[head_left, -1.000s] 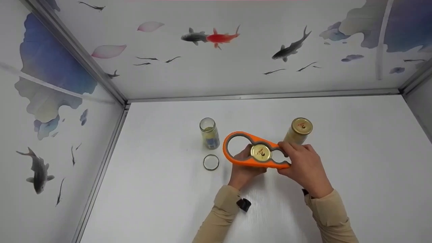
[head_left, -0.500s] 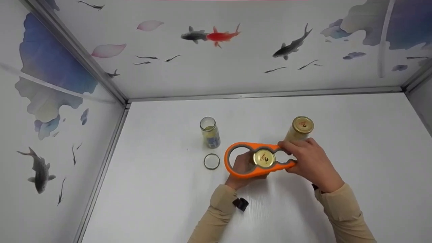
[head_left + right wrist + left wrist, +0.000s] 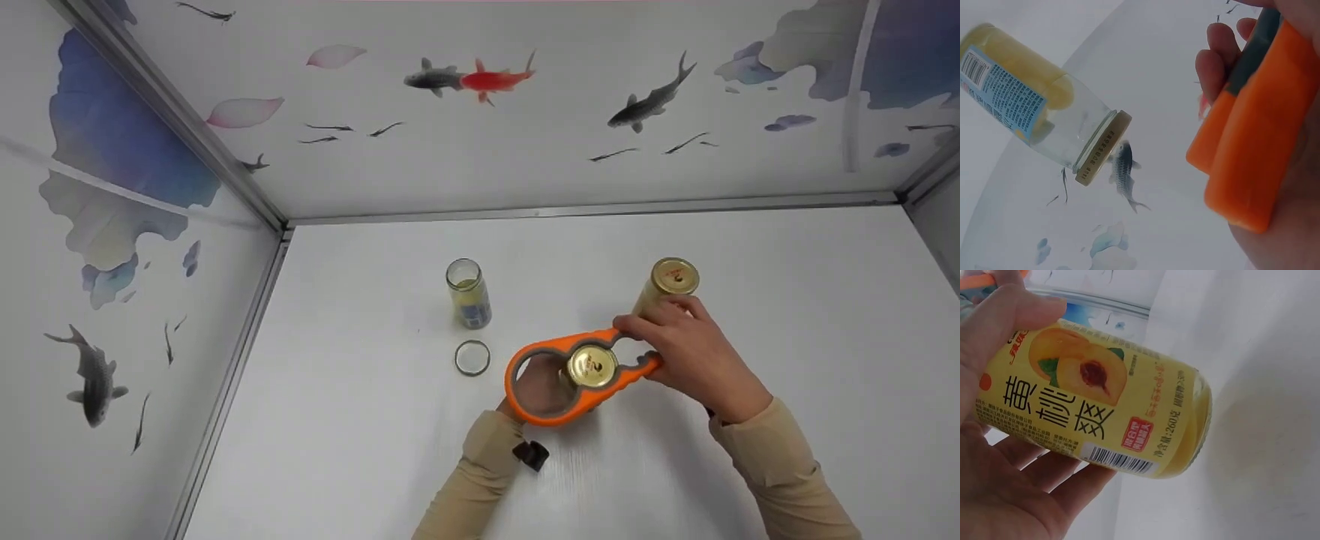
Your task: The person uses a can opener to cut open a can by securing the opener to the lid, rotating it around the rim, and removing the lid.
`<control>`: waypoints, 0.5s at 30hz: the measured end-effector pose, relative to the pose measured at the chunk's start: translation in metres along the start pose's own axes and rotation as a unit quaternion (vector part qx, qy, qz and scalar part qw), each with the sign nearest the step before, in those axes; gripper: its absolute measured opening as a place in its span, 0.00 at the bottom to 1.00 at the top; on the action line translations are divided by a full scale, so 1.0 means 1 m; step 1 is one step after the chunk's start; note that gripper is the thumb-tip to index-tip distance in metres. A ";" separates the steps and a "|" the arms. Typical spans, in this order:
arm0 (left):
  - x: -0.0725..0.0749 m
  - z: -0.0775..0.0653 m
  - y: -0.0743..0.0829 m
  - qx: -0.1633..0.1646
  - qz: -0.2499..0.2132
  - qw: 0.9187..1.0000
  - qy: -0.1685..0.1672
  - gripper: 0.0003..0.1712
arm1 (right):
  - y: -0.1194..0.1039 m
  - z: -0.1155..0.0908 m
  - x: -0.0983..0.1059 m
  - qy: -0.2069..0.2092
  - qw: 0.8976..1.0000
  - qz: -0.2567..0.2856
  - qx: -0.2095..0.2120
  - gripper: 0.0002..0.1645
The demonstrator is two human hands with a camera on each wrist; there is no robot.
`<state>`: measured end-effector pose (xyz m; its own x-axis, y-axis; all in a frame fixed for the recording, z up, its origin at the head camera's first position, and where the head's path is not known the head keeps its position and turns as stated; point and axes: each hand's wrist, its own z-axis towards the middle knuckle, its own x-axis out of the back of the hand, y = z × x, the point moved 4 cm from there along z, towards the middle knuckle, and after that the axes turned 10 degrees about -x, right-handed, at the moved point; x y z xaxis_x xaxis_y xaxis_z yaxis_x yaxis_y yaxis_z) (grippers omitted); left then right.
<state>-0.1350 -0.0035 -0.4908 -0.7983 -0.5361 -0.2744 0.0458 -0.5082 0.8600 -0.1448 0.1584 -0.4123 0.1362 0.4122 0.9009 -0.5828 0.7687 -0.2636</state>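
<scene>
My left hand [image 3: 1022,495] grips a glass jar of yellow peaches [image 3: 1095,394], thumb on one side and fingers curled round the other. In the head view its gold lid [image 3: 592,366] faces up through the middle opening of an orange jar opener [image 3: 600,396] with grey lining. The opener's big ring lies toward the left wrist and overlaps the left hand. My right hand [image 3: 697,364] holds the two handle ends [image 3: 1252,152] together at the right. Close beyond the right hand stands a second gold-lidded jar [image 3: 1022,84] with a blue label, partly hidden by the fingers in the head view.
An open glass jar [image 3: 469,296] with some yellow contents stands left of the hands on the white table [image 3: 337,420]. A loose round lid [image 3: 472,358] lies just in front of it. Printed white walls [image 3: 540,165] border the table at the back and sides.
The opener has turned anticlockwise as seen from above, its ring end swinging toward the person. Lid and opener have shifted slightly nearer the person; the right hand has moved right.
</scene>
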 end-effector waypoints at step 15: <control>-0.007 0.006 0.007 0.055 -0.118 0.991 0.016 0.33 | 0.009 -0.013 0.012 0.022 0.999 0.039 -0.001 0.34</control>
<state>-0.1328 0.0008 -0.4801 -0.7600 -0.4327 -0.4850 -0.2068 -0.5464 0.8116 -0.1379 0.1766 -0.4084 0.1259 0.4911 0.8619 -0.5907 0.7352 -0.3326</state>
